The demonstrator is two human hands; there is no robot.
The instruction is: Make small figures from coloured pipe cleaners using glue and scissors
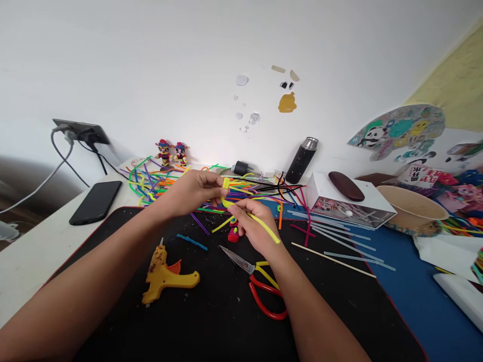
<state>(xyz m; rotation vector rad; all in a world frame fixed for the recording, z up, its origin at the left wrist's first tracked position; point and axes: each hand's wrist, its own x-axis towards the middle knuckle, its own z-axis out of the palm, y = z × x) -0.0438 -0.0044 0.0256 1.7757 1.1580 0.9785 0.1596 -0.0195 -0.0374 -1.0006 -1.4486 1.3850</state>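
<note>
Between my two hands, above the black mat [324, 301], is a yellow pipe cleaner [266, 230]. My left hand [198, 191] pinches its folded upper end between thumb and fingers. With closed fingers my right hand [256, 223] grips it lower down, and a loose length passes over that hand toward the wrist. Just below my hands lies a small pink and red piece [233, 234], partly covered by my fingers. Scissors with red and yellow handles [264, 299] rest under my right forearm. A yellow glue gun [166, 276] lies on its side near my left forearm, beside a twisted blue strip [191, 242].
Many coloured pipe cleaners [145, 181] are heaped along the wall, with two small figures [171, 153] behind them. A black flask [302, 160] stands near a white box [320, 193]. Clear glue sticks [350, 236] and a wooden stick [334, 260] lie right. A phone [96, 202] is left.
</note>
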